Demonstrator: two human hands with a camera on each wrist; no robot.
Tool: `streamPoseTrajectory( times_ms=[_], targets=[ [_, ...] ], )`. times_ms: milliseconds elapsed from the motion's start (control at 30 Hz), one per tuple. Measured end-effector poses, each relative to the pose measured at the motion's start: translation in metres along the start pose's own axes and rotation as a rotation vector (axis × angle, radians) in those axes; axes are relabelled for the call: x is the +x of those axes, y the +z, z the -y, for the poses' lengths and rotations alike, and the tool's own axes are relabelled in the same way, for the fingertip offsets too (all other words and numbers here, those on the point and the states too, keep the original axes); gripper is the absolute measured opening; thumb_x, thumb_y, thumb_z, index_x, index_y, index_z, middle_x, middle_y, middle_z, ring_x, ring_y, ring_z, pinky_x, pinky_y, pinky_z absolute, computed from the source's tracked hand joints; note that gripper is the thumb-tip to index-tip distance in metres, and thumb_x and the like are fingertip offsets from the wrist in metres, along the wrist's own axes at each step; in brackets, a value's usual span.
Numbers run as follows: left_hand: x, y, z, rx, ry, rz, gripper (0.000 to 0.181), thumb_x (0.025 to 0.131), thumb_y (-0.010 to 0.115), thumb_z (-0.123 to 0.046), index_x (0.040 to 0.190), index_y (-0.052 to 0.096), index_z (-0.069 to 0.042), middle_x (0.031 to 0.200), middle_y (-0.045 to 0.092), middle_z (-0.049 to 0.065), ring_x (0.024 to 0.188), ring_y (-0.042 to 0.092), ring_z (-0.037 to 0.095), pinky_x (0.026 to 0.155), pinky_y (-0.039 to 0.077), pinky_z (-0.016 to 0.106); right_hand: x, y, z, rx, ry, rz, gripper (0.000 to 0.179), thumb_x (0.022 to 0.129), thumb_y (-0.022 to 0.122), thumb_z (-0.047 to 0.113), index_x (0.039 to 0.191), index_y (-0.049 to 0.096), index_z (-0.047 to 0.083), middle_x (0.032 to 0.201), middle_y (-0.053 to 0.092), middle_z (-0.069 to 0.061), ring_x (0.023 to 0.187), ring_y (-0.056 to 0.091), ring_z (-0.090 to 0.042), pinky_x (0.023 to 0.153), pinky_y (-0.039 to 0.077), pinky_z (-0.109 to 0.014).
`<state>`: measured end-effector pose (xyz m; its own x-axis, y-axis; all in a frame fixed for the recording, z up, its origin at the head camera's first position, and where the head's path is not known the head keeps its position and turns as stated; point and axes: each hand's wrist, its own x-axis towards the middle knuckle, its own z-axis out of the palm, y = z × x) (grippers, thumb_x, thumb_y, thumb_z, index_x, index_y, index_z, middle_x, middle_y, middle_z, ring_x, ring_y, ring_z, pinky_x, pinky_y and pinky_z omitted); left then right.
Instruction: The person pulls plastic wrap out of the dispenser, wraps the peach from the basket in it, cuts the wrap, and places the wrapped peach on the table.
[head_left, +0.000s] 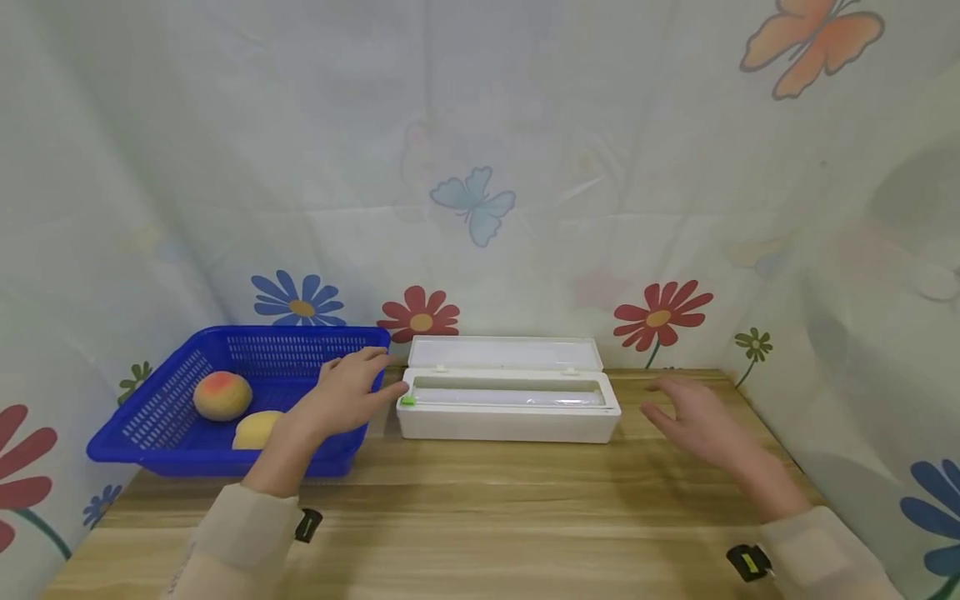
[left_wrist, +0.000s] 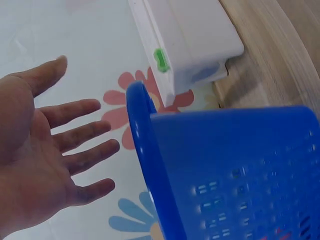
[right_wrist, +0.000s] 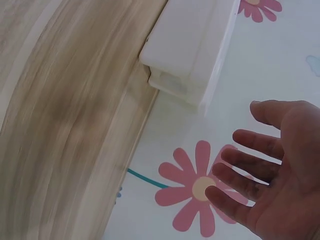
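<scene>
A white cling film dispenser box (head_left: 510,423) stands at the back middle of the table, its lid (head_left: 506,353) raised against the curtain. A roll of clear film (head_left: 510,397) lies inside, and a green slider (head_left: 407,401) sits at its left front corner. My left hand (head_left: 341,396) hovers over the right side of the blue basket, fingers spread and holding nothing. In the left wrist view that hand (left_wrist: 55,145) is apart from the basket's rim. To the right of the box my right hand (head_left: 697,421) hangs above the table with loosely extended fingers, touching nothing.
The blue plastic basket (head_left: 142,446) stands at the left with a peach (head_left: 222,396) and a yellow fruit (head_left: 257,430) in it. A flowered curtain (head_left: 525,275) closes off the back and sides of the wooden table (head_left: 480,517).
</scene>
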<state>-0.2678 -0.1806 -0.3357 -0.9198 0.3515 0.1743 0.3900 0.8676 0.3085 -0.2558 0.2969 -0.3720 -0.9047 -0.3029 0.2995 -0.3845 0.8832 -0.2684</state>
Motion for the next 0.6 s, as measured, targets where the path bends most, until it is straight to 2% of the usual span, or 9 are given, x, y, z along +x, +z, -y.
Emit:
streamPoseTrajectory(
  times_ms=[200,400,500,600],
  targets=[
    [0.013,0.010,-0.009,0.023,0.008,0.053,0.046,0.101,0.066,-0.031,0.134,0.064,0.001,0.135,0.061,0.019,0.130,0.052,0.038,0.103,0.031,0.072,0.012,0.006,0.009,0.002,-0.031,-0.004,0.028,0.094,0.075,0.011,0.114,0.069,-0.008,0.112,0.070,-0.024,0.106,0.065,-0.045,0.092,0.051,-0.060],
    [0.024,0.017,-0.021,0.028,-0.035,0.108,0.045,0.100,0.067,-0.031,0.133,0.066,0.000,0.137,0.060,0.019,0.131,0.051,0.038,0.106,0.028,0.072,0.023,0.010,0.017,0.014,-0.017,0.041,0.026,0.092,0.077,0.007,0.114,0.072,-0.006,0.107,0.072,-0.018,0.098,0.067,-0.037,0.086,0.055,-0.055],
    [0.027,0.020,-0.027,0.021,-0.049,0.122,0.044,0.101,0.067,-0.029,0.134,0.065,0.000,0.137,0.060,0.019,0.132,0.050,0.038,0.108,0.027,0.072,0.029,0.014,0.020,0.027,-0.018,0.052,0.025,0.091,0.077,0.005,0.113,0.072,-0.005,0.104,0.073,-0.015,0.095,0.066,-0.034,0.085,0.056,-0.053],
    [0.030,0.023,-0.030,0.015,-0.051,0.124,0.043,0.101,0.067,-0.027,0.133,0.064,0.001,0.135,0.060,0.019,0.130,0.052,0.038,0.109,0.030,0.070,0.033,0.018,0.022,0.044,-0.031,0.055,0.024,0.090,0.077,0.003,0.113,0.072,-0.005,0.103,0.072,-0.015,0.095,0.066,-0.034,0.085,0.056,-0.053]
  ],
)
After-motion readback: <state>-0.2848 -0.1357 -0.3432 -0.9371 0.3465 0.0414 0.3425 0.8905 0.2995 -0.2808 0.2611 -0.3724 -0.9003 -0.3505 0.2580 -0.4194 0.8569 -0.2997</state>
